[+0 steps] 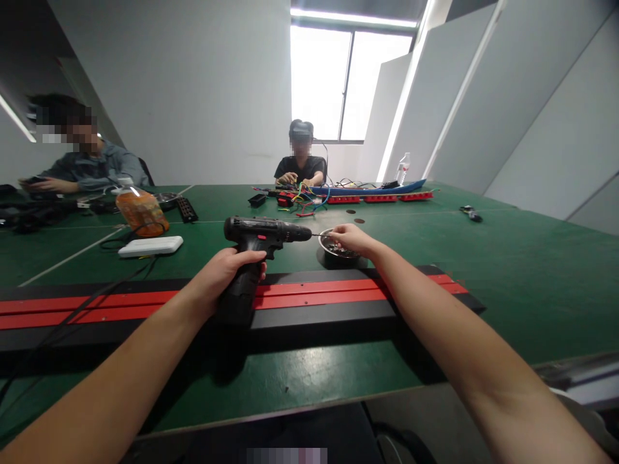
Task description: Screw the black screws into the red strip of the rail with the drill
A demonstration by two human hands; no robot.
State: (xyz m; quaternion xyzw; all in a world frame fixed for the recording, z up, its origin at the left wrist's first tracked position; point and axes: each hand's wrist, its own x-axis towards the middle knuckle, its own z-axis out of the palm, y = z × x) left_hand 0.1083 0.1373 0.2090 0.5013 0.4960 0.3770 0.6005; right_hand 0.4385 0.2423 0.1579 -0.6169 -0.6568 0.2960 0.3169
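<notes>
My left hand (236,267) is wrapped round the grip of a black cordless drill (271,230), its thumb lying across the handle. The drill lies level, with its thin bit (320,234) pointing right. At the bit's tip, the fingers of my right hand (351,240) are pinched together; what is between them is too small to make out. Under those fingers stands a metal bowl (338,258) with small metal pieces in it, probably screws. Below the drill, a long black bar with red strips (304,293) lies across the table, small screw heads showing along the red.
Left of the drill are a white box (151,246) and a bottle with orange contents (141,209). A black cable (91,299) crosses the bar. Coloured wires (309,196) and red strips (382,198) lie at the back. Two people sit at the green table (522,270).
</notes>
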